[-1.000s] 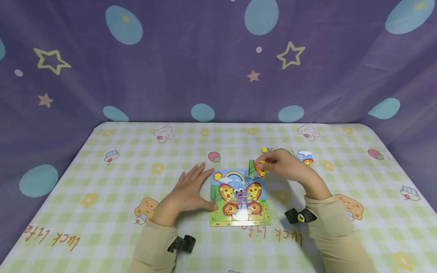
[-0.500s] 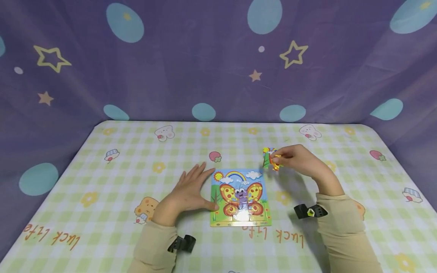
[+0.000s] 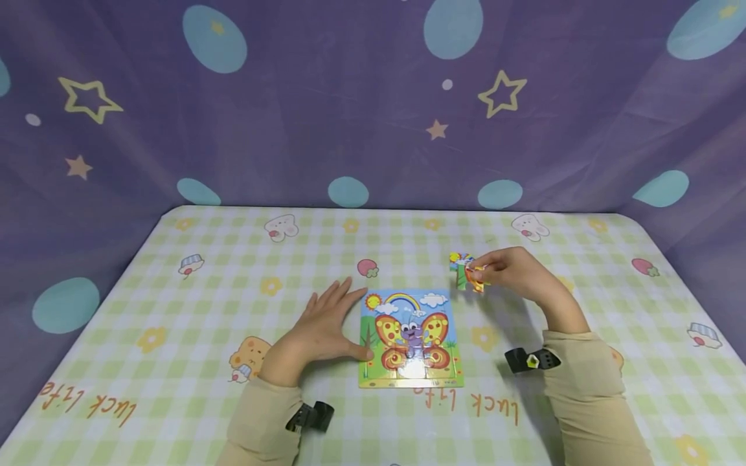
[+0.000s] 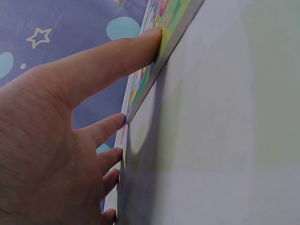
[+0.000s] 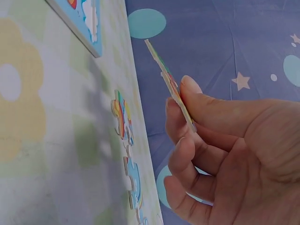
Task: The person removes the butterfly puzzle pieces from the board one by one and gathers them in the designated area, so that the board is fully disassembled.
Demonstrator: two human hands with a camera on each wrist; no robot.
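Note:
A square butterfly puzzle board (image 3: 410, 340) lies flat on the table. At its left edge my left hand (image 3: 320, 330) rests with spread, fairly straight fingers. Its thumb presses on the board's lower left, and in the left wrist view the forefinger (image 4: 110, 127) touches the board's edge. Beyond the board's upper right corner, my right hand (image 3: 513, 275) pinches a green, red and yellow puzzle piece (image 3: 469, 277) between thumb and fingers. That piece is held tilted above the table, seen nearly edge-on in the right wrist view.
Several loose puzzle pieces (image 5: 132, 173) lie on the table under and behind the right hand, mostly hidden in the head view. One with a sun (image 3: 454, 257) shows there. A checked cloth (image 3: 192, 336) covers the table; a purple curtain (image 3: 326, 123) hangs behind.
My right hand has moved from the board's upper right corner to the right and slightly back, carrying the puzzle piece. Over the last half second it barely shifts. My left hand stays put.

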